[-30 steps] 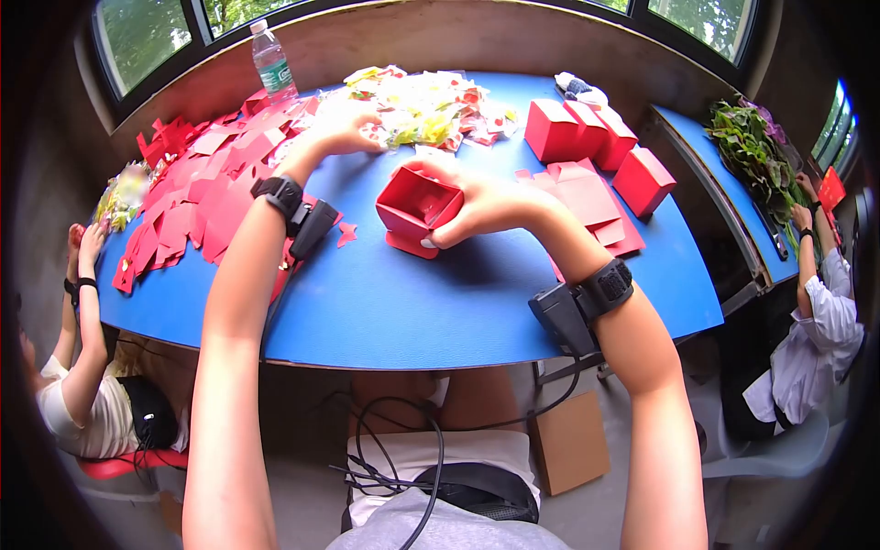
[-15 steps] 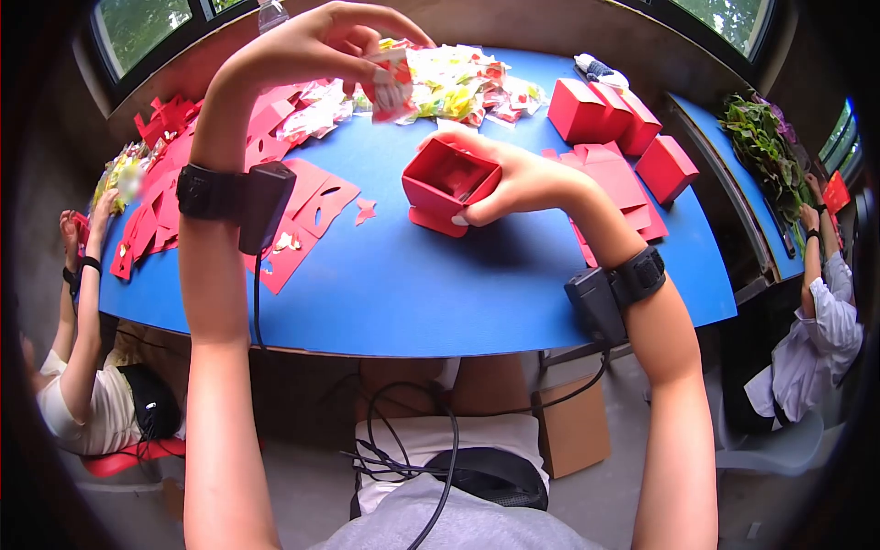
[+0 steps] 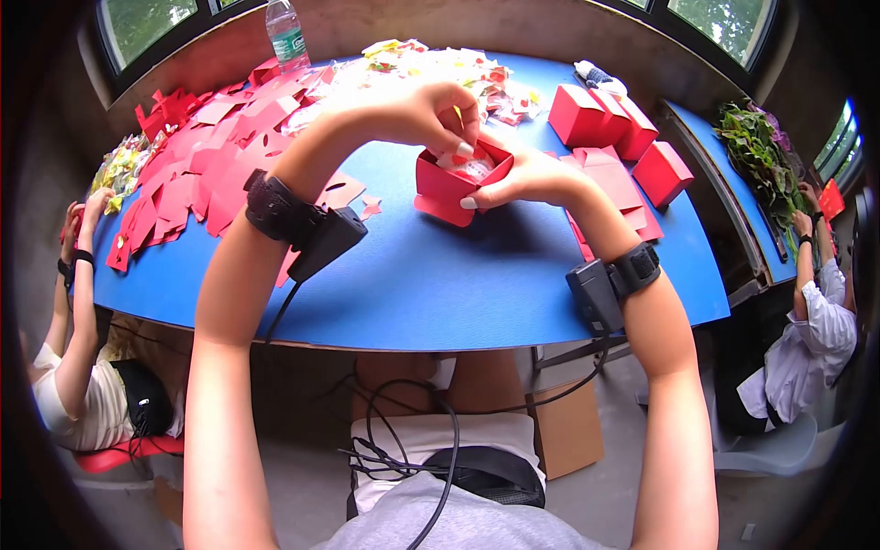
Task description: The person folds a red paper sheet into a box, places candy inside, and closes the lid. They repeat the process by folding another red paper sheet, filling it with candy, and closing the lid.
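Observation:
My right hand (image 3: 530, 176) grips a small red paper box (image 3: 438, 183) by its right side, thumb on the near wall. The box is tilted with its open top towards me, and a flap hangs at its near edge. Fingers of my left hand (image 3: 438, 119) are pinched on a small white-and-red wrapped packet (image 3: 475, 168), which sits in the mouth of the box. The lower part of the packet is hidden by the box walls.
Flat red card pieces (image 3: 211, 156) cover the table's left side. A heap of wrapped packets (image 3: 440, 69) and a water bottle (image 3: 288, 37) stand at the back. Finished-looking red boxes (image 3: 577, 115) and folded card (image 3: 623, 197) lie right. People work at both sides.
My left hand has come down and right from above the packet heap, bringing the packet into the box. My right hand still holds the box, shifted slightly right.

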`<state>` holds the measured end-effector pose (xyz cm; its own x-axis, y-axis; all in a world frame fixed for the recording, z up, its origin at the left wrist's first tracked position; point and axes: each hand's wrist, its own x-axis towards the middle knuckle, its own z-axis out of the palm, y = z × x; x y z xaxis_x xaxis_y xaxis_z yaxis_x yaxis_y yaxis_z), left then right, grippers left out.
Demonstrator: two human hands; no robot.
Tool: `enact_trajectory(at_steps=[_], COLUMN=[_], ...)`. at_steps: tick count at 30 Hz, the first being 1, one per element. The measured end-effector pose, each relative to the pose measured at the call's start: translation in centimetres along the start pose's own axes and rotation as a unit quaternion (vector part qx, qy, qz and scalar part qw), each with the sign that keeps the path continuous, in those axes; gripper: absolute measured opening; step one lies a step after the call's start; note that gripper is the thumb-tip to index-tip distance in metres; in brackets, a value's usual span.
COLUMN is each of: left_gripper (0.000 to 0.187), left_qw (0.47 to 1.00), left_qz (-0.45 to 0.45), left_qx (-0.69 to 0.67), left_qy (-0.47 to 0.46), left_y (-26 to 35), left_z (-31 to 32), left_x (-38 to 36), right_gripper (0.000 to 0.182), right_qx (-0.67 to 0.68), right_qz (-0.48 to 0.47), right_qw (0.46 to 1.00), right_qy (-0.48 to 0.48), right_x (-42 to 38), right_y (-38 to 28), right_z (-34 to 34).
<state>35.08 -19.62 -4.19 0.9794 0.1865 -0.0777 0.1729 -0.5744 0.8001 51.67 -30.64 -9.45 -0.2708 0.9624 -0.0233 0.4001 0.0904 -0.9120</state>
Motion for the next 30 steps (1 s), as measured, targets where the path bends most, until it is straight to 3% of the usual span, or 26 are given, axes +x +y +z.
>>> enact_trajectory(at_steps=[3, 7, 10, 13, 17, 20, 21, 23, 25, 29, 30], left_gripper=[0.025, 0.037, 0.040, 0.032, 0.039, 0.044, 0.045, 0.050, 0.054, 0.053, 0.055], left_qw=[0.965, 0.893, 0.846, 0.833, 0.849, 0.913, 0.939, 0.960, 0.962, 0.950, 0.918], left_qz=[-0.032, -0.008, 0.049, 0.045, 0.075, -0.018, 0.011, -0.014, -0.057, -0.161, -0.197], left_qx=[0.209, 0.372, 0.429, 0.439, 0.404, 0.334, 0.278, 0.257, 0.255, 0.222, 0.306], left_qy=[0.154, 0.251, 0.313, 0.333, 0.331, 0.234, 0.203, 0.114, 0.078, 0.147, 0.157], left_y=[0.5, 0.4, -0.6, -0.5, -0.8, 2.7, 2.6, 3.4, 2.3, -2.3, -5.9], left_z=[1.7, 3.6, 4.1, 4.5, 4.0, 2.7, 1.7, -1.0, -4.7, -10.1, -11.9], left_x=[0.3, 0.6, 1.0, 0.9, 1.1, -0.3, -0.7, -2.6, -4.8, -7.5, -7.9], right_gripper=[0.089, 0.082, 0.081, 0.081, 0.082, 0.084, 0.084, 0.094, 0.093, 0.090, 0.090], right_qx=[-0.005, 0.005, -0.003, -0.010, -0.009, -0.045, -0.045, -0.035, -0.023, 0.020, 0.021], right_qz=[-0.008, -0.022, -0.018, -0.017, -0.012, 0.000, 0.001, -0.029, -0.024, -0.010, -0.012], right_qw=[0.999, 0.999, 0.999, 0.999, 1.000, 0.999, 0.999, 0.999, 0.999, 1.000, 1.000], right_qy=[0.038, 0.025, 0.029, 0.035, 0.016, 0.031, 0.031, 0.001, 0.005, 0.019, 0.018], right_x=[0.0, 0.1, 0.1, 0.3, 0.1, 0.2, 0.3, 0.5, 0.6, 0.8, 0.8], right_y=[0.3, 0.2, 0.3, 0.6, 0.4, 0.6, 0.6, 0.6, 0.7, 0.9, 0.9], right_z=[0.1, 0.0, 0.0, -0.1, -0.2, -0.3, -0.3, -0.3, -0.2, -0.2, -0.3])
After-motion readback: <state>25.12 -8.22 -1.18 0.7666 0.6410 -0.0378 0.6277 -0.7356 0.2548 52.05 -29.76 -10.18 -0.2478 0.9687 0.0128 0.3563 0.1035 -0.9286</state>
